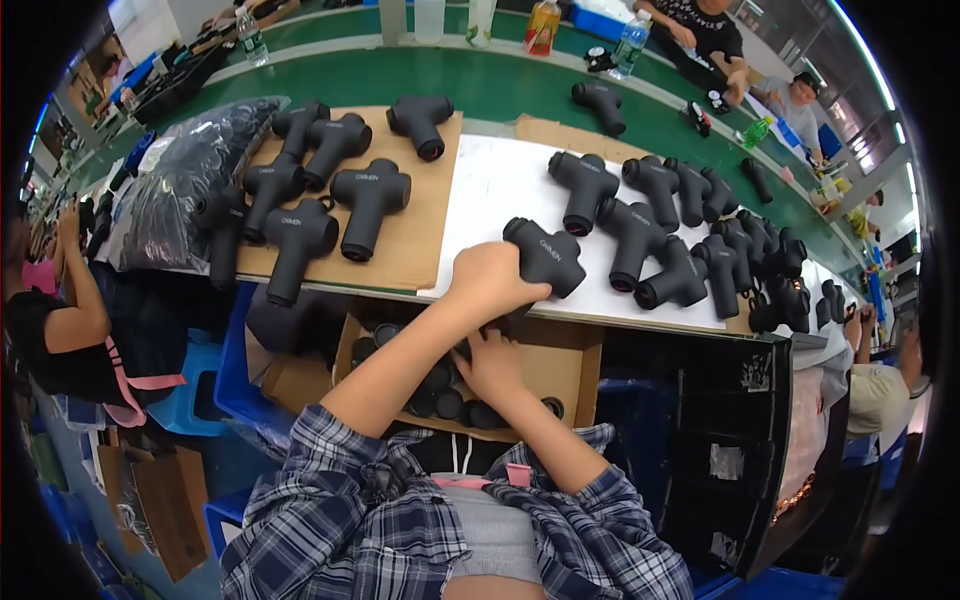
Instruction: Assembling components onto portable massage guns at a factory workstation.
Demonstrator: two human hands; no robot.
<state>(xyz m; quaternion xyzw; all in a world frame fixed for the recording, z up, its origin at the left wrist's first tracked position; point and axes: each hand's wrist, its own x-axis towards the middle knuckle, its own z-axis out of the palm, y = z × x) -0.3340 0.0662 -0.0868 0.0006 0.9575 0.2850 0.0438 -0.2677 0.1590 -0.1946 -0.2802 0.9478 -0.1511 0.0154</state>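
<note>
A black massage gun [545, 258] is tilted over the front edge of the table, gripped by my left hand [492, 282] with the fingers wrapped round it. Just below, my right hand [492, 368] is closed at the gun's lower end. A dark part shows between its thumb and fingers, but I cannot make out what it is. Under both hands an open cardboard box [570, 365] holds several round black parts [448, 404]. My left forearm hides part of the box.
More massage guns lie on a cardboard sheet [425, 215] at the left and on a white sheet [480, 180] at the right. A plastic-wrapped bundle [185, 190] is at far left. Bottles [541, 27] stand across the green table [350, 75]. Other people work around.
</note>
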